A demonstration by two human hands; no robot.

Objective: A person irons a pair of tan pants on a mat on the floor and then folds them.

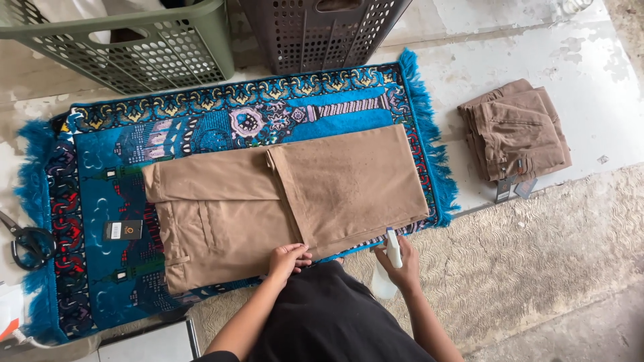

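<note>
Item: tan trousers (282, 201), folded, lying flat across the middle of a blue patterned rug (100, 201) with fringed ends, on a pale floor (590, 87). One leg panel is folded over the other; the waistband end points toward the rug's left edge.

Left hand (288, 259): fingers curled, pressing down on the near hem of the trousers, at the rug's near edge.

Right hand (400, 265): closed around a white spray bottle (391, 258), nozzle up, held just off the rug's near edge beside the trousers' near right corner.

Also present: a dark hang tag (123, 230) lying on the rug left of the trousers; black scissors (27, 243) at the rug's left fringe; a stack of folded brown trousers (516, 131) with tags, on the floor well apart beyond the rug's right fringe; a green laundry basket (134, 47) and a dark grey basket (322, 30) at the rug's far edge.
</note>
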